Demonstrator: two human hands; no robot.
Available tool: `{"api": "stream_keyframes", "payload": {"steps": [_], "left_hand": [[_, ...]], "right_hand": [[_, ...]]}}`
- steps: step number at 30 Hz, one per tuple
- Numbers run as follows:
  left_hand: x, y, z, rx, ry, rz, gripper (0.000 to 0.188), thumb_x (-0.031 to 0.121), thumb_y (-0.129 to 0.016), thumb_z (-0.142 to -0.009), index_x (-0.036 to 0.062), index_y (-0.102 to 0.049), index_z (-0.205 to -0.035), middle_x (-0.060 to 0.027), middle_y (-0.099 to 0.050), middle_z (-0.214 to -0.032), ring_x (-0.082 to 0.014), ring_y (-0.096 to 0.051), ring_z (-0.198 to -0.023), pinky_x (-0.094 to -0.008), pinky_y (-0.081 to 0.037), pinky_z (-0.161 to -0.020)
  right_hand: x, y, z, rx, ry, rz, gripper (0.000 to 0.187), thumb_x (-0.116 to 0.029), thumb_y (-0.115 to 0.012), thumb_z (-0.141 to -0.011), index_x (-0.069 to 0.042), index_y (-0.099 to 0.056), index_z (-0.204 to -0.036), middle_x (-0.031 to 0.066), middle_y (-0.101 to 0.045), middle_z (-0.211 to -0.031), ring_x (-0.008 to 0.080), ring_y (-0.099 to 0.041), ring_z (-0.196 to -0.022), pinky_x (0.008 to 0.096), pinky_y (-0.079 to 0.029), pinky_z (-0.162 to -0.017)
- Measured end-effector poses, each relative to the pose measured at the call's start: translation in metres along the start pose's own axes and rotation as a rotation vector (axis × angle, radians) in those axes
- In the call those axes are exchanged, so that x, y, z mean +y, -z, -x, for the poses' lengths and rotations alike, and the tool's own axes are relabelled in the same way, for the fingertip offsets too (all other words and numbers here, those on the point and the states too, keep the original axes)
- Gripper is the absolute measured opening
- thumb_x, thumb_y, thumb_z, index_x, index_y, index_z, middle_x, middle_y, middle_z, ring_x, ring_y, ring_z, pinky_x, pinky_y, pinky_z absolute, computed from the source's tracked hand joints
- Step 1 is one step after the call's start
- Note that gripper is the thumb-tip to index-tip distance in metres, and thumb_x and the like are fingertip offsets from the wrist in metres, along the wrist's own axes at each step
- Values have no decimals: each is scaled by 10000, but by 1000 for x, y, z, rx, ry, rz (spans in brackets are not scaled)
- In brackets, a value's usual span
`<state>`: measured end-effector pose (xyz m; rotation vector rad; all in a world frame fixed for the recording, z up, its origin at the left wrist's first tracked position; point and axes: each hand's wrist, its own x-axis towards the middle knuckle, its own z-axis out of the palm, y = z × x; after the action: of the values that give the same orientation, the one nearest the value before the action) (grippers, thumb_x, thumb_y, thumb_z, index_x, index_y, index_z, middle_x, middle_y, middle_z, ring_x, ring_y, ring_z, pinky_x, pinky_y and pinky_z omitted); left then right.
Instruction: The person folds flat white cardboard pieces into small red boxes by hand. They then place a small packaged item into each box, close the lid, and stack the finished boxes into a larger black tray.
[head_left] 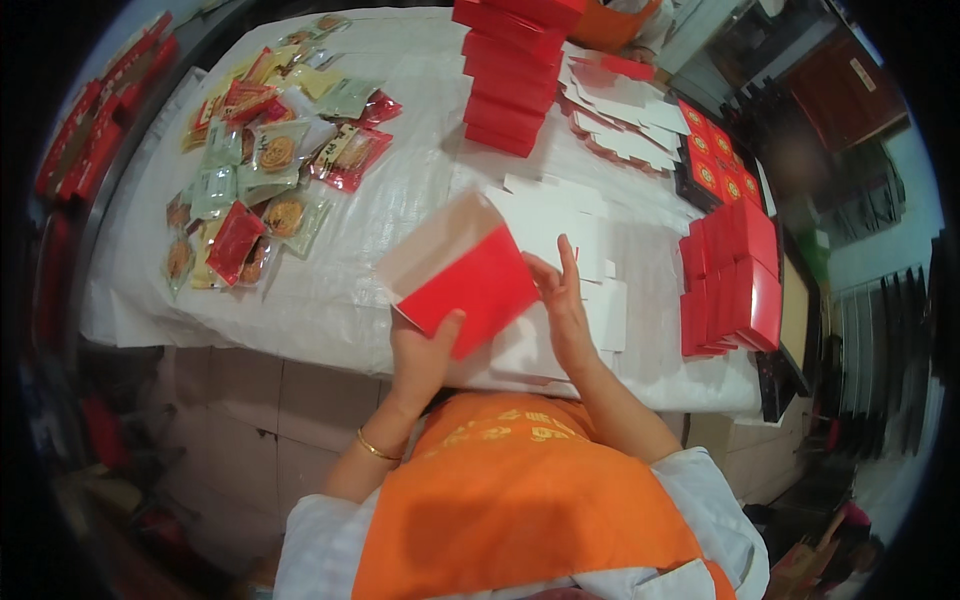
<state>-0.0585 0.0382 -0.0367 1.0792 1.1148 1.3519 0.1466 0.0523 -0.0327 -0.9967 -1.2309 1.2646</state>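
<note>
In front of me, above the table's near edge, a red cardboard box (470,287) with a pale inside is tilted. My left hand (423,350) is closed on its lower left side, the thumb lying across the red face and the other fingers hidden behind. At the box's right edge is my right hand (565,305), its fingers apart and one pointing up; the nearest fingertips seem to touch the cardboard. Flat white box blanks (550,215) lie on the table just behind and under the right hand.
Wrapped pastries (275,155) are heaped at the left on the white-covered table (420,140). A tall stack of red boxes (512,75) stands at the back. More red boxes (735,280) are stacked at the right, near a black tray of small red packs (712,150) and more blanks (620,110).
</note>
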Motion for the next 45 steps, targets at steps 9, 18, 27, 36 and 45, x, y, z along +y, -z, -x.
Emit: {"api": "stream_keyframes", "payload": {"steps": [9, 18, 27, 36, 45], "left_hand": [[-4, 34, 15, 278, -34, 1, 547, 37, -719, -870, -32, -440, -1336, -123, -586, -1225, -182, -563, -1107, -321, -467, -960], [-9, 79, 10, 523, 29, -59, 563, 9, -729, -839, -25, -448, -1325, -120, -612, -1174, -175, -585, -1065, -314, -485, -936], [-17, 89, -3, 559, 219, -70, 513, 32, -743, -794, -22, -492, -1238, -113, -635, -1115, -153, -607, -999, -305, -516, -859], [-22, 81, -22, 515, 206, -40, 465, 47, -756, -804, -25, -505, -1189, -110, -645, -1084, -148, -619, -977, -302, -519, -859], [-11, 74, -12, 444, 146, -67, 422, 31, -734, -854, -38, -509, -1204, -116, -655, -1103, -143, -619, -1009, -299, -515, -884]], "right_hand": [[-2, -44, -71, -298, -220, 189, 613, -463, -332, -1069, -47, -353, -1518, 147, -472, -1473, 262, -427, -1373, 388, -337, -1124], [85, -124, -314, -698, 922, 1286, 613, -64, -572, -842, -92, -452, -1443, 164, -538, -1380, 360, -493, -1286, 433, -409, -1069], [79, -177, -376, -1014, 628, 1545, 767, -355, -818, -678, -140, -519, -1351, 137, -588, -1209, 332, -552, -1169, 425, -473, -989], [52, -148, -332, -1097, 274, 1452, 717, -381, -866, -631, -92, -557, -1210, 156, -668, -1012, 365, -632, -997, 441, -522, -833], [34, -99, -283, -1042, 176, 1210, 446, -384, -749, -807, -96, -599, -1113, 164, -703, -950, 375, -669, -904, 431, -519, -777]]}}
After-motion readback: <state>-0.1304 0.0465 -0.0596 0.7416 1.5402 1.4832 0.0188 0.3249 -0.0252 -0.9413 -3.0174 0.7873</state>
